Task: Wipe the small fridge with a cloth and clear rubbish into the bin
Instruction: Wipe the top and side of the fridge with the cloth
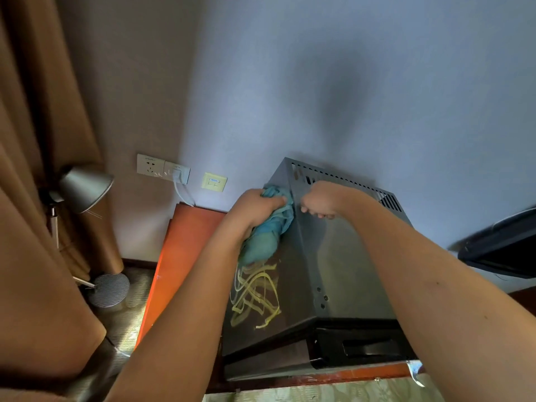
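cloth: partly hidden under left hand | black object: cut off right

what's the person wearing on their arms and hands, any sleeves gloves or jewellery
Nothing shows on them. Both forearms are bare right up to the frame edge, with no sleeve or cuff in view. The left hand and right hand have no gloves, and no watch, bracelet or ring is visible.

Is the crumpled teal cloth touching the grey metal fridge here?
Touching. The head view shows the left hand pressing the teal cloth against the grey metal fridge, no gap.
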### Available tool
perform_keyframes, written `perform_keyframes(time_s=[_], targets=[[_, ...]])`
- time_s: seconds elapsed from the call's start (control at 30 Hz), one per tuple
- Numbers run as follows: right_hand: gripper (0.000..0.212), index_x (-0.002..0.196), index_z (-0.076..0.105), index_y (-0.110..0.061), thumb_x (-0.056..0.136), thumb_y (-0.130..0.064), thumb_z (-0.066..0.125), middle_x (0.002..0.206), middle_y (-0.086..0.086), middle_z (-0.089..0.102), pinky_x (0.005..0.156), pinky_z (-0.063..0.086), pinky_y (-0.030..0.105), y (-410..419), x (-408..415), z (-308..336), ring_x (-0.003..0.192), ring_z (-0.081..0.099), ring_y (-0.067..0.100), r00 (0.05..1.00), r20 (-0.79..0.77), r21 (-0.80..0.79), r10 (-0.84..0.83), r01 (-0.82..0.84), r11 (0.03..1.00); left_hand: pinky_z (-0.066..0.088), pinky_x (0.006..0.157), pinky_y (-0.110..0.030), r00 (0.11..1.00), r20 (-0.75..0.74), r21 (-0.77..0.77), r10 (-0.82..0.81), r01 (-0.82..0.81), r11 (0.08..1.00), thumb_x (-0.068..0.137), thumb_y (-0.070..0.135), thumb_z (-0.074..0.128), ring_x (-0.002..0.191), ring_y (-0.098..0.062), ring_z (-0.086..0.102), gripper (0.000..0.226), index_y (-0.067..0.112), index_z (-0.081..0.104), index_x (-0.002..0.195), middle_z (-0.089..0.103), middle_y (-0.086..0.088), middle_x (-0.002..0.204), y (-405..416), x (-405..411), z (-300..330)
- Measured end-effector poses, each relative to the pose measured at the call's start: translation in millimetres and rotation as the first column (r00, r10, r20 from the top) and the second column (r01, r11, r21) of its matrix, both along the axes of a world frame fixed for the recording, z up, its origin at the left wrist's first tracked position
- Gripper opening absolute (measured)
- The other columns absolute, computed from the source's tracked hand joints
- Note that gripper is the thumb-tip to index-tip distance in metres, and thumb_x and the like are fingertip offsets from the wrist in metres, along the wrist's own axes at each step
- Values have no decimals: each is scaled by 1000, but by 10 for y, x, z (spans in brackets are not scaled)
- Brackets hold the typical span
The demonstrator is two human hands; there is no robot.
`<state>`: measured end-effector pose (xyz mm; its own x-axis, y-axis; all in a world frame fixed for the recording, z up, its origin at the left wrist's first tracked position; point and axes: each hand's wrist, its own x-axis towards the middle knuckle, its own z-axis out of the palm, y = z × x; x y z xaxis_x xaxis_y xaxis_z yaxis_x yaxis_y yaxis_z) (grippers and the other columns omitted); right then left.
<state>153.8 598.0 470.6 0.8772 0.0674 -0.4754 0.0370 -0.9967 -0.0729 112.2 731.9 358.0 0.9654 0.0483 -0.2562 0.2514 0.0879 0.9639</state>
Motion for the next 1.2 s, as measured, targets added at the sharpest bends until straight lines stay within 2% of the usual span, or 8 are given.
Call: perform_keyframes(time_s=[0.17,0.37,0.53,0.67,0.87,0.97,1.1,1.2], targets=[[31,71,41,-12,102,-16,36,75,3,44,58,27,33,44,90,-192,73,44,21,964,251,72,93,-114,991,58,88,-44,987,116,-10,114,-114,993,94,38,62,91,-22,71,17,25,73,94,76,-3,97,-90,167,107],[35,71,39,-18,105,-26,34,71,1,44,54,28,32,3,213,-312,64,43,15,928,368,136,60,-117,984,55,92,-44,994,-109,281,18,13,960,94,44,57,95,-27,67,34,15,70,105,72,-7,107,-28,97,-294],[31,77,46,-16,104,-23,34,77,3,51,58,33,32,98,369,-303,73,50,22,962,270,131,31,-69,989,58,86,-44,1000,-3,214,-2,2,977,89,39,64,85,-24,70,21,19,72,88,74,-4,92,31,184,-124],[19,103,55,-6,102,-13,38,102,14,54,81,42,36,162,486,-217,91,48,25,991,131,101,-17,3,995,58,87,-48,990,89,93,108,-116,989,84,43,60,88,-23,71,25,23,72,92,75,-2,93,6,438,62],[31,120,55,21,96,8,40,124,33,59,85,49,44,273,415,-117,100,63,38,999,26,5,-24,24,1000,52,94,-42,990,-34,304,139,-122,945,98,42,51,103,-29,64,38,14,68,117,70,-10,117,-2,622,-216],[29,123,57,10,101,1,39,131,28,57,85,46,42,366,365,-52,116,60,39,1000,27,-21,-9,10,1000,52,92,-39,987,-159,377,36,27,926,96,43,54,103,-30,64,43,11,67,121,68,-11,118,36,533,-350],[28,78,40,-10,104,-5,31,88,17,54,63,44,31,366,434,-96,71,52,27,1000,13,-59,24,-23,998,58,88,-45,995,-98,225,5,18,974,90,38,64,90,-27,70,26,15,72,98,73,-7,97,90,444,-229],[22,90,48,-4,104,-3,31,71,12,45,47,38,27,351,426,-77,56,46,24,1000,8,-54,-17,18,998,60,85,-45,992,71,16,109,-110,994,90,32,65,89,-27,73,16,19,75,92,76,-4,90,64,566,64]])
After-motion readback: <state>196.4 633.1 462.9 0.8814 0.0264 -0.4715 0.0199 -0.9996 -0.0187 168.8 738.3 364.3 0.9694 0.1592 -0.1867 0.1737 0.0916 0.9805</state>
